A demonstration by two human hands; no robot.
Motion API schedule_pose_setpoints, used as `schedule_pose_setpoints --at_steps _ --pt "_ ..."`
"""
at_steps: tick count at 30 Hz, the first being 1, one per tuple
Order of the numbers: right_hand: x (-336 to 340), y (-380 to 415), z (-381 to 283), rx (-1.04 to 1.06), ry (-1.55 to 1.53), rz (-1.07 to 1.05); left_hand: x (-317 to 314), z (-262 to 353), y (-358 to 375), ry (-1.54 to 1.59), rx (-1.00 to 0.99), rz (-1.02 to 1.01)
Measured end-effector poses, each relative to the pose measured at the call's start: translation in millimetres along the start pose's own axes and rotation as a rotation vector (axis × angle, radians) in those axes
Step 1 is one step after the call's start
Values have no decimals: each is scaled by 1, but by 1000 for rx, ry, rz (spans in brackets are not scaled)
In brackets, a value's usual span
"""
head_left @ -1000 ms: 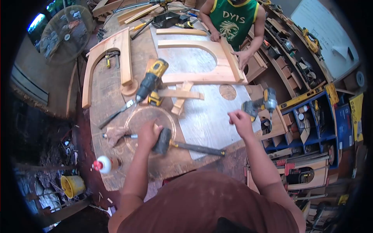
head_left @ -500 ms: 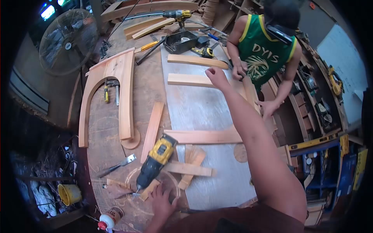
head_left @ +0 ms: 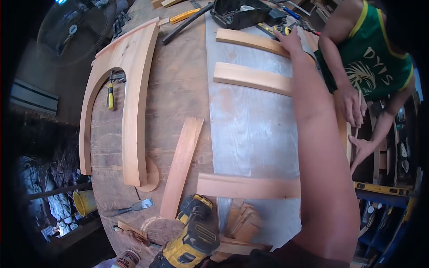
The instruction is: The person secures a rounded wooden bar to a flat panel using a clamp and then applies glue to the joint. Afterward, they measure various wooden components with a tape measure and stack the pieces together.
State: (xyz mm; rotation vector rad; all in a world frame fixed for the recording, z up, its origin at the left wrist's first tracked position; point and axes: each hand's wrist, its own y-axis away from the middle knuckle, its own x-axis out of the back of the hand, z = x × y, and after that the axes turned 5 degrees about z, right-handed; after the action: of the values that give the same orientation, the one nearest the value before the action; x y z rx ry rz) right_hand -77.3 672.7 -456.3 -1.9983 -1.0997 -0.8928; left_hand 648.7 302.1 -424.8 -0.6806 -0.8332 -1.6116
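My right arm stretches across the right half of the head view. My right hand (head_left: 291,41) is at the far end of the bench, its fingers apart around a yellow and black tape measure (head_left: 287,31); a firm hold does not show. Just beside the hand lies a curved wooden piece (head_left: 250,41), and a second wooden piece (head_left: 250,78) lies nearer. My left hand does not show. A yellow and black cordless drill (head_left: 194,241) stands at the near edge, close to my body.
A wooden arch (head_left: 134,111) and a clamp (head_left: 111,91) lie at left. A chisel (head_left: 138,206) and glue bottle (head_left: 127,259) are near. A black tray (head_left: 243,15) sits at the back. Opposite, a person in a green jersey (head_left: 371,67) handles wood.
My right hand has moved away from me to the tape measure, its fist opening. My left hand has left the view. The view has shifted closer to the bench.
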Motion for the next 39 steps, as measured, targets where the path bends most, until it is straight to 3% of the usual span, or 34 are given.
schedule_pose_setpoints --at_steps 6,9,11,12,16,18,20,22,23,26,28,30,32,33,34,35,36,39 --pt "-14 -11 2 -39 156 45 2 0 8 35 24 -9" --pt "5 5 -6 68 -41 129 3 -1 11 53 33 -8" --pt "28 17 -25 204 -542 261 3 -3 14 65 22 -2" --pt "39 24 -36 218 -540 273 3 -3 15 69 15 5" --pt "112 97 -95 -15 -1452 -30 -6 -7 25 103 -30 42" --pt "145 130 -104 7 -1724 -267 -11 -17 22 146 -55 33" --pt "221 225 -130 -1 -1845 -313 -13 -25 19 195 -172 -7" --pt "289 322 -130 186 -1920 -453 -13 -18 26 140 -218 212" --pt "321 372 -125 216 -1901 -437 -10 -6 33 169 -235 344" --pt "380 522 -81 215 -1748 -457 1 12 48 473 -337 284" --pt "422 607 -41 308 -1150 -411 20 56 55 947 -330 -27" --pt "434 678 0 386 -820 -348 6 90 67 1555 -351 -387" --pt "443 737 26 394 -571 -173 -10 115 79 1498 -312 -676" --pt "446 759 34 451 -363 -2 -20 129 90 1643 -206 -791" --pt "452 778 42 434 -366 5 -34 141 104 1787 -90 -898" --pt "461 794 52 324 -259 27 -60 142 114 1795 41 -929" --pt "470 810 62 216 -155 51 -69 144 122 1779 40 -937" --pt "510 855 112 99 -395 -49 -89 148 149 1562 -56 -1139"
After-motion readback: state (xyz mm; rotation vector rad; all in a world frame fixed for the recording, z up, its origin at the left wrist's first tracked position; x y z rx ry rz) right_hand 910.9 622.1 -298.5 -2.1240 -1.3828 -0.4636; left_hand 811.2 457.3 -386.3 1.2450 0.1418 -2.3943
